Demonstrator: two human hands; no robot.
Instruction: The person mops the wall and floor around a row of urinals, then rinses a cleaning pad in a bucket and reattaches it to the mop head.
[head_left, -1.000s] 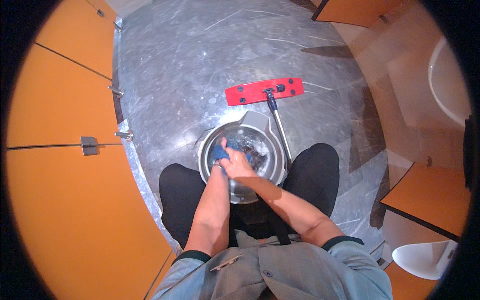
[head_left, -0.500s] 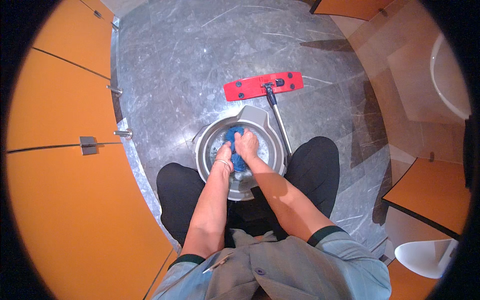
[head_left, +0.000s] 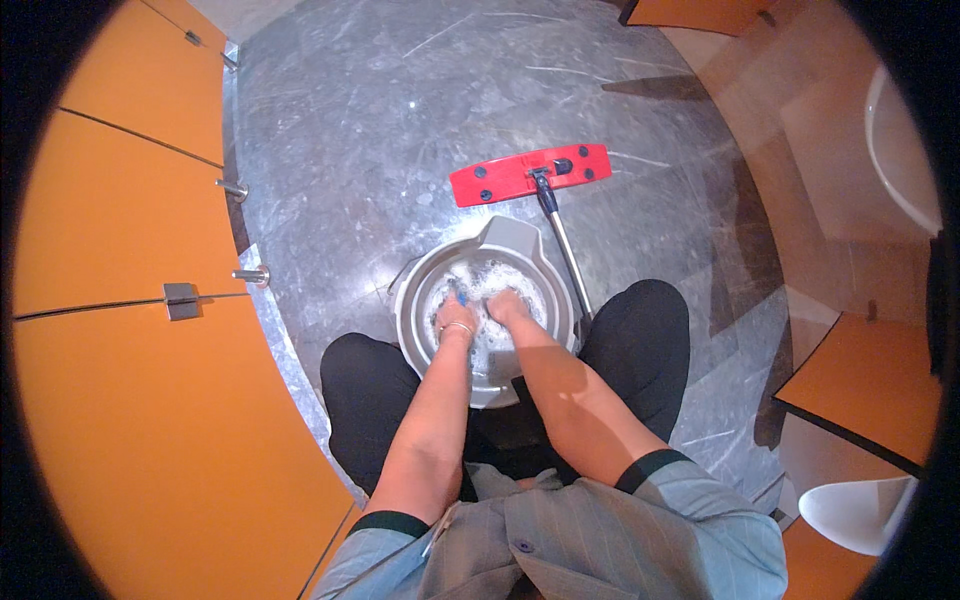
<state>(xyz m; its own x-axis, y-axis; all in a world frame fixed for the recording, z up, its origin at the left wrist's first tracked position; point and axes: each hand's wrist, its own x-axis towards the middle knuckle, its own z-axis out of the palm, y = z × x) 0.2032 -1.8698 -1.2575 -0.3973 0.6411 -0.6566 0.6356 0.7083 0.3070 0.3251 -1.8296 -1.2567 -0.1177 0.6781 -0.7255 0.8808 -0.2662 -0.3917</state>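
Observation:
A round grey bucket (head_left: 513,236) of sudsy water stands between my knees. Both my hands reach down into it. My left hand (head_left: 456,314), with a bracelet at the wrist, is closed on a blue cloth (head_left: 460,297); only a small bit of the cloth shows at the fingers, the rest lies under the foam. Beside it, my right hand (head_left: 507,305) is dipped in the suds. Its fingers are hidden by the water, so their grip does not show.
Beyond the bucket lies a red flat mop head (head_left: 530,174), its handle (head_left: 570,255) running along the bucket's right side. Orange panels (head_left: 120,400) with metal feet line the left. At right are a white basin-like fixture (head_left: 850,515) and orange partitions (head_left: 860,385).
Both hands have gone lower into the bucket and moved apart a little. The blue cloth, held up bunched before, has sunk almost wholly under, and white foam has spread over the water.

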